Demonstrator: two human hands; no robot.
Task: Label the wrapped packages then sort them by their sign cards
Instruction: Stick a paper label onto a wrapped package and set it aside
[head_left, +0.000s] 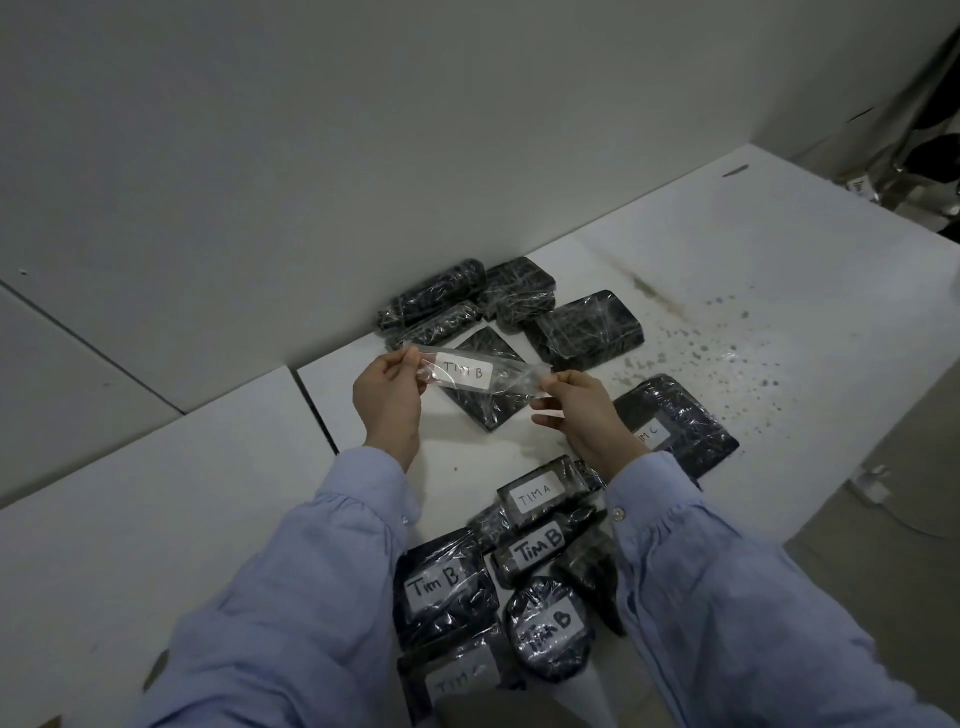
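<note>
Glossy plastic-wrapped pkgs (587, 330), matt white table (779, 291)

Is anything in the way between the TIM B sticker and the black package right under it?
No, nothing visible. The left hand and right hand pinch the ends of the clear tape carrying the TIM B label, held over the unlabelled package. Its wrapped top looks bare.
</note>
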